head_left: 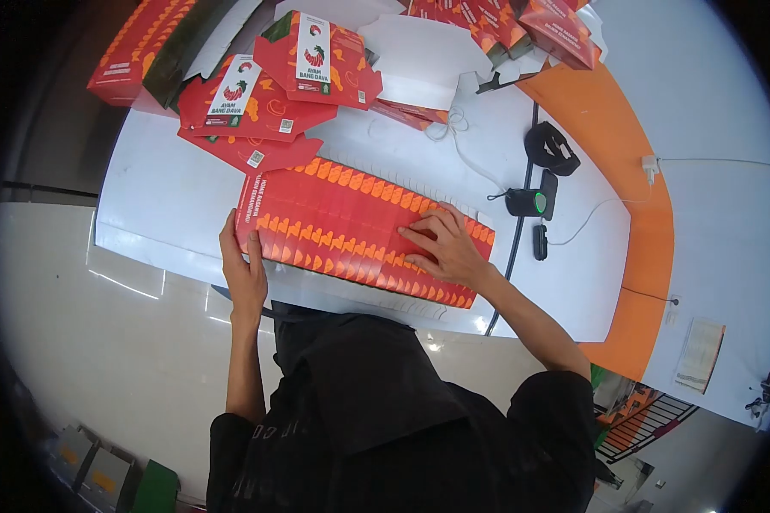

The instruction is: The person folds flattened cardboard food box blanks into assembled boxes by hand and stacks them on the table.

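A long row of red and orange folded cartons (342, 218), packed tightly side by side, lies on the white table in front of me. My left hand (245, 267) holds the row's left end at its near corner, thumb on top and fingers along the end face. Across the upper surface near the right end rests my right hand (445, 244), its fingers spread and somewhat bent. Beyond the row's left end, flattened red cartons with white label panels (257, 107) lie overlapping; their lowest edge reaches the row.
More red cartons (560, 30) are piled at the back, beside an open white carton (423, 60). To the right sit a black strap (552, 147), a dark round device with a green ring (526, 202) and a small black object (540, 242). White cables cross the white table (154, 197).
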`<action>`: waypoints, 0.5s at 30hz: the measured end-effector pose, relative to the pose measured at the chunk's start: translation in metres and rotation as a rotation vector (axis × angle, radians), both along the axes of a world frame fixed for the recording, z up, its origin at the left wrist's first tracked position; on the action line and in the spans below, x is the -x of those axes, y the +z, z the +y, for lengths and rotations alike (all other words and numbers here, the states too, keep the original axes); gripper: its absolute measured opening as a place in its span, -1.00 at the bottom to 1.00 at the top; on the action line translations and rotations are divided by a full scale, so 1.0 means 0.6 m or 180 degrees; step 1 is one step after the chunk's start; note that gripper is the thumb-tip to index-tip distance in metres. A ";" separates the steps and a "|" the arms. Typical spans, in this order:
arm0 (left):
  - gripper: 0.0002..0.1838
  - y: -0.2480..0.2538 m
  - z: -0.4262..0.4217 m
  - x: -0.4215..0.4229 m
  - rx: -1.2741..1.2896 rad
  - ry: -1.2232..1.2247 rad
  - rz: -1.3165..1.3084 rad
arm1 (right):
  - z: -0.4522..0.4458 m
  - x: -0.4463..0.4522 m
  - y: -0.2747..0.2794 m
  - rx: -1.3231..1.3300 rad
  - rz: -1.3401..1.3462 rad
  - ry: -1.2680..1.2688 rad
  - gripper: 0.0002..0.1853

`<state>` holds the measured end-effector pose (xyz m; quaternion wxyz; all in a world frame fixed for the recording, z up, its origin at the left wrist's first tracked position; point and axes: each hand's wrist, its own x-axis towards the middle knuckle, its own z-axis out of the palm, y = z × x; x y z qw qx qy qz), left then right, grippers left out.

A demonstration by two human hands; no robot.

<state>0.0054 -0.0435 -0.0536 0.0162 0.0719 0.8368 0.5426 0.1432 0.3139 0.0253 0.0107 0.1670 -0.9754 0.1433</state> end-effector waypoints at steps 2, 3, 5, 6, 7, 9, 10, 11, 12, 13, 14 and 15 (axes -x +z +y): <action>-0.45 0.001 0.000 -0.003 0.0025 0.0000 -0.0010 | -0.002 0.004 -0.005 0.0030 0.0108 0.0040 -0.51; -0.45 0.001 0.000 -0.003 0.0041 -0.0002 0.0008 | -0.003 0.009 -0.005 0.0043 0.0164 0.0067 -0.52; -0.45 0.001 0.000 -0.001 0.0051 0.0003 0.0032 | -0.010 0.019 0.006 0.0067 0.0245 0.0146 -0.56; -0.44 -0.001 -0.001 -0.003 0.0044 0.0008 0.0034 | -0.012 0.025 0.011 0.0075 0.0292 0.0184 -0.57; -0.44 -0.002 0.000 -0.001 0.0037 0.0009 0.0038 | -0.010 0.030 0.008 0.0056 0.0275 0.0250 -0.57; -0.44 0.001 0.000 0.001 0.0018 -0.0001 0.0041 | -0.007 0.035 0.001 0.0024 0.0214 0.0370 -0.58; -0.44 0.001 0.000 -0.001 0.0012 -0.0007 0.0026 | -0.006 0.037 -0.002 0.0049 0.0177 0.0346 -0.57; -0.45 0.000 -0.001 -0.002 -0.0001 -0.0011 0.0022 | -0.007 0.043 -0.001 0.0070 0.0142 0.0331 -0.56; -0.45 -0.001 -0.001 -0.002 -0.0014 -0.0011 0.0018 | -0.009 0.048 0.002 0.0091 0.0106 0.0320 -0.56; -0.45 0.000 -0.001 -0.001 -0.0032 -0.0002 0.0029 | -0.014 0.052 0.005 0.0057 0.0094 0.0276 -0.55; -0.45 0.002 -0.001 0.000 -0.0022 0.0007 0.0024 | -0.022 0.054 0.010 0.0019 0.0097 0.0238 -0.54; -0.45 0.002 0.000 0.001 -0.0015 0.0019 0.0032 | -0.027 0.059 0.015 -0.0022 0.0113 0.0204 -0.53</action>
